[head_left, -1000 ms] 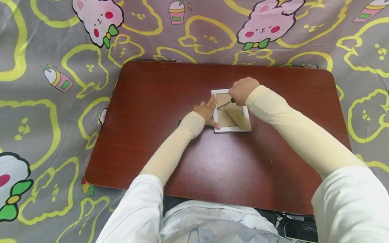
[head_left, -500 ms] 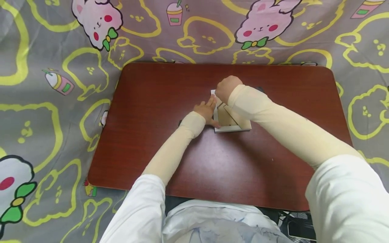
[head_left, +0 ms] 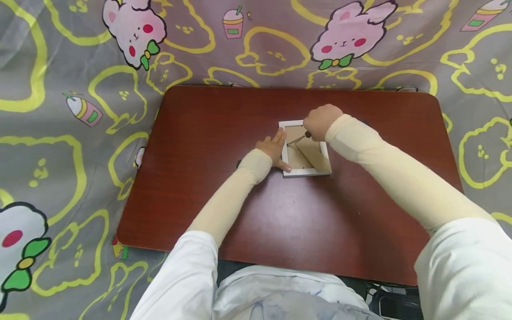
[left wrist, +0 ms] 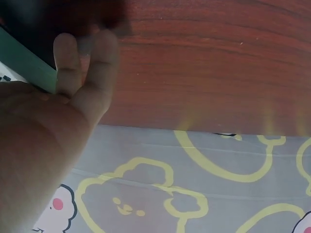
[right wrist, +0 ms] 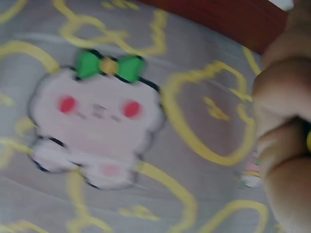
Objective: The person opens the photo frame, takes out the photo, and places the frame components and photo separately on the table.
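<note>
A white-rimmed picture frame [head_left: 306, 171] lies on the brown table, its beige backing [head_left: 297, 158] with a slanted stand flap facing up. My left hand [head_left: 272, 149] rests on the frame's left edge, fingers straight and spread, the thumb near the lower left corner. Above the frame's upper right side, my right hand [head_left: 322, 122] grips a screwdriver [head_left: 307, 134] by its dark handle. The thin metal shaft slants down leftward, its tip close to the inner left edge of the backing. In the right wrist view, curled fingers [right wrist: 284, 111] mostly hide the black and yellow handle.
The brown table [head_left: 200, 178] extends around the frame on all sides. Behind it hangs a grey cloth [head_left: 276, 49] with cartoon prints. A small dark object [head_left: 238, 163] shows beside the left wrist.
My right hand swung left over the frame's upper part half a second ago, then came back to the right with the screwdriver. My left hand stays on the frame's edge.
</note>
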The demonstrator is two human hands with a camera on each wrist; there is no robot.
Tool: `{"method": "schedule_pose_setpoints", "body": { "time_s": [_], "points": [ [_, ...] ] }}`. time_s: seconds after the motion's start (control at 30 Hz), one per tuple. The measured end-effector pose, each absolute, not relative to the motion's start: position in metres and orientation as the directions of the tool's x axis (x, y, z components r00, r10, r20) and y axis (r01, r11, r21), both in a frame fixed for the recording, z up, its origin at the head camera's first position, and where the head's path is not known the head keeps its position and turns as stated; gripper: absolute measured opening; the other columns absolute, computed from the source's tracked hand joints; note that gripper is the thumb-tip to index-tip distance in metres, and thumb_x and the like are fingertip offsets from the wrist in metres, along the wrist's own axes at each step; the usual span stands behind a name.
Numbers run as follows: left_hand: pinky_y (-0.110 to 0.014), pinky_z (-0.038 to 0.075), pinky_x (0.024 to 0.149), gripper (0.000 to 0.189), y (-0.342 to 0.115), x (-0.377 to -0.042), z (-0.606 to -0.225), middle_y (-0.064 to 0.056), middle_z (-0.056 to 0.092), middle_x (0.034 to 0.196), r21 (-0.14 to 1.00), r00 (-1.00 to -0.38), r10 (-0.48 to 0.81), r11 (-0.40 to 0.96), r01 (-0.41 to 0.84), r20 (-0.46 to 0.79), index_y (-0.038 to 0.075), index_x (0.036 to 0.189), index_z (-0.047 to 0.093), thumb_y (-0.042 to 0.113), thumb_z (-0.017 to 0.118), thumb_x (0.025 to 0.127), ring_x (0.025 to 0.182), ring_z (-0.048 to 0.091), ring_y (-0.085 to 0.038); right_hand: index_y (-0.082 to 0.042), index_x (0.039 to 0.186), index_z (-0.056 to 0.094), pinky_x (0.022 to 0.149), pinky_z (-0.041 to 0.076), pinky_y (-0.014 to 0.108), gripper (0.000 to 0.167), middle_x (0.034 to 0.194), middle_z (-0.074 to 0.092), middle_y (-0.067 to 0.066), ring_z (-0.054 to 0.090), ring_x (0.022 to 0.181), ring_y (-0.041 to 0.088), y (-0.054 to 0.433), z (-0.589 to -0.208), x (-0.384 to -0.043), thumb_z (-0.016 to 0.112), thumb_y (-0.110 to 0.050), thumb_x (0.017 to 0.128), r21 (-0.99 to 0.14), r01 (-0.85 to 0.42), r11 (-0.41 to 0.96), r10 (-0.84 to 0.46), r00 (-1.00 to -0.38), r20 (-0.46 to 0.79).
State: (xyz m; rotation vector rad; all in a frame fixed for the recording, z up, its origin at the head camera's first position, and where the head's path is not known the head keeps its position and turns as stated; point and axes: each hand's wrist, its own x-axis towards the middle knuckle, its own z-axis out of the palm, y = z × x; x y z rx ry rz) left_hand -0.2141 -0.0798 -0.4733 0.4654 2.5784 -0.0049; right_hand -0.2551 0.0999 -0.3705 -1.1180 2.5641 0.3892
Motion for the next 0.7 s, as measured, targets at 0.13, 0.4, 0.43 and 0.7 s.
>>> {"method": "schedule_pose_setpoints", "body": {
  "time_s": [0.13,0.4,0.43,0.7],
  "points": [
    [-0.047,0.042,0.102,0.132,-0.082,-0.210,-0.468,-0.004,-0.005,0.169,0.108,-0.820,0.337,0.940,0.325,-0.463,0.012,0.164,0.002,0.072,0.074,0.071,0.141,0.035,-0.033,-0.011,0.079,0.070,0.061,0.049,0.045,0.014,0.070,0.061,0.002,0.054,0.065,0.022,0.132,-0.382,-0.259,0.075,-0.023,0.085,-0.083,-0.651,0.755,-0.630,-0.684,-0.368],
    [-0.048,0.041,0.103,0.135,-0.079,-0.217,-0.480,-0.001,-0.016,0.168,0.101,-0.798,0.324,0.943,0.318,-0.508,0.016,0.163,-0.007,0.076,0.072,0.070,0.143,0.031,-0.033,-0.008,0.119,0.066,0.081,0.052,0.047,0.032,0.114,0.068,0.011,0.065,0.094,0.031,0.184,-0.370,-0.252,0.072,-0.023,0.091,-0.565,-0.280,0.776,-0.488,-0.834,-0.257],
    [-0.048,0.041,0.103,0.136,-0.079,-0.219,-0.482,-0.001,-0.017,0.167,0.098,-0.795,0.320,0.944,0.316,-0.515,0.016,0.162,-0.008,0.077,0.072,0.069,0.144,0.031,-0.033,-0.009,0.120,0.065,0.076,0.053,0.044,0.035,0.111,0.068,0.012,0.066,0.087,0.031,0.188,-0.367,-0.251,0.073,-0.026,0.091,-0.603,-0.228,0.764,-0.448,-0.860,-0.243],
    [-0.050,0.036,0.108,0.136,-0.080,-0.217,-0.482,0.000,-0.017,0.167,0.128,-0.802,0.315,0.948,0.291,-0.508,0.017,0.163,-0.008,0.073,0.074,0.070,0.147,0.025,-0.037,-0.002,0.100,0.065,0.060,0.052,0.026,0.019,0.081,0.064,0.007,0.060,0.062,0.018,0.182,-0.371,-0.254,0.074,-0.018,0.092,-0.963,-0.099,0.252,-0.184,-0.981,0.052]
  ]
}}
